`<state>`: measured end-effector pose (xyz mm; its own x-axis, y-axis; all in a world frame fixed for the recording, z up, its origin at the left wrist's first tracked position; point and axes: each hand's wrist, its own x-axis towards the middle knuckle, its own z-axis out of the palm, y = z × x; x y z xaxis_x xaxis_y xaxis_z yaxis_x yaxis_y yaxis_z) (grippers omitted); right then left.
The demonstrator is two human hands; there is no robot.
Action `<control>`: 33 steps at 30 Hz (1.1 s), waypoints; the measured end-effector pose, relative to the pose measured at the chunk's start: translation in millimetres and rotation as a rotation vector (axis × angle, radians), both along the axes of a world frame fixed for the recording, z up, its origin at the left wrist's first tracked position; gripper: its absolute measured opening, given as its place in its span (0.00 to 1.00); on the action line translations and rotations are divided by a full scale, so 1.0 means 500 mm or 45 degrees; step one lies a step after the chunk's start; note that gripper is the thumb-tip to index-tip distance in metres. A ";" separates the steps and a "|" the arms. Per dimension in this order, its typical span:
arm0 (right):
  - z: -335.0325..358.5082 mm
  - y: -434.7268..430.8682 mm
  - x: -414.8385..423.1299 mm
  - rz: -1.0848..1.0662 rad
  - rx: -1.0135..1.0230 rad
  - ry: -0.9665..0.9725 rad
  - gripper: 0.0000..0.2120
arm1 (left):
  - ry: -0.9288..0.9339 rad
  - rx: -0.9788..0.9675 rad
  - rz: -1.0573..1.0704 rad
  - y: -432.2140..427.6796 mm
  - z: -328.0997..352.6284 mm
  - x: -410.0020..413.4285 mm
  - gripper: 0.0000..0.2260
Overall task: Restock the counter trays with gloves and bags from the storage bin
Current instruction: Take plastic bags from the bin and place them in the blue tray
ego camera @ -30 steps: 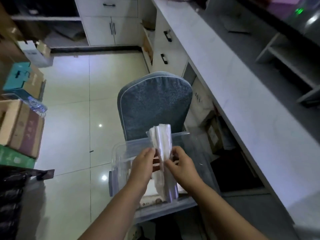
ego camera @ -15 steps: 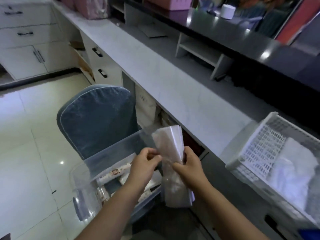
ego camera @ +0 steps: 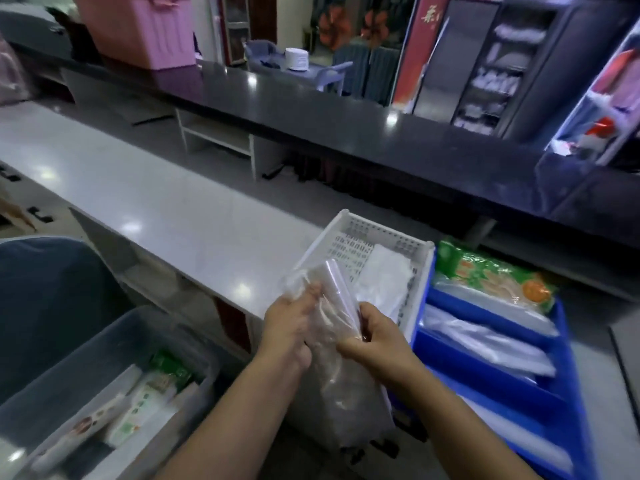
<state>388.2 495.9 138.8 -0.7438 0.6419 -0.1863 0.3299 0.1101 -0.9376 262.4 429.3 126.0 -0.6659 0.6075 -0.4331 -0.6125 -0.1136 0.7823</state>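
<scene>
Both my hands grip a clear plastic pack of bags (ego camera: 341, 368), held upright in front of the counter edge. My left hand (ego camera: 289, 323) holds its left side and my right hand (ego camera: 375, 337) its right side. Just behind the pack stands a white perforated tray (ego camera: 360, 233) with a white bundle (ego camera: 382, 282) in it. Next to that, on the right, a blue tray (ego camera: 446, 351) holds several clear packs and a green-orange packet (ego camera: 491, 278). The clear storage bin (ego camera: 62, 372) sits at lower left with packets inside.
The long white counter (ego camera: 145, 199) runs from the left back to the trays. Behind it a dark raised counter (ego camera: 346, 133) carries a pink bin (ego camera: 138, 26). A blue-grey chair back (ego camera: 45, 299) stands left of the storage bin.
My view has swung right from the bin toward the counter. My hands have carried the pack of bags along, from over the bin to just in front of the white tray.
</scene>
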 end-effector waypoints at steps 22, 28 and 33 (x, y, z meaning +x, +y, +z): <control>0.023 0.329 0.427 -0.392 0.236 -0.472 0.14 | 0.564 -0.084 -0.572 0.412 0.001 0.233 0.07; 0.027 0.407 0.483 -0.629 0.294 -0.608 0.14 | 1.888 -0.468 -1.360 0.487 -0.094 0.266 0.10; 0.024 0.443 0.490 -0.747 0.279 -0.603 0.14 | 2.399 -0.495 -1.637 0.522 -0.140 0.289 0.12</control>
<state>633.2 717.3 150.7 -0.1448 0.9641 -0.2225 0.7505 -0.0395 -0.6596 406.9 690.3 56.2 0.2011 0.9643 -0.1721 0.9564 -0.1553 0.2473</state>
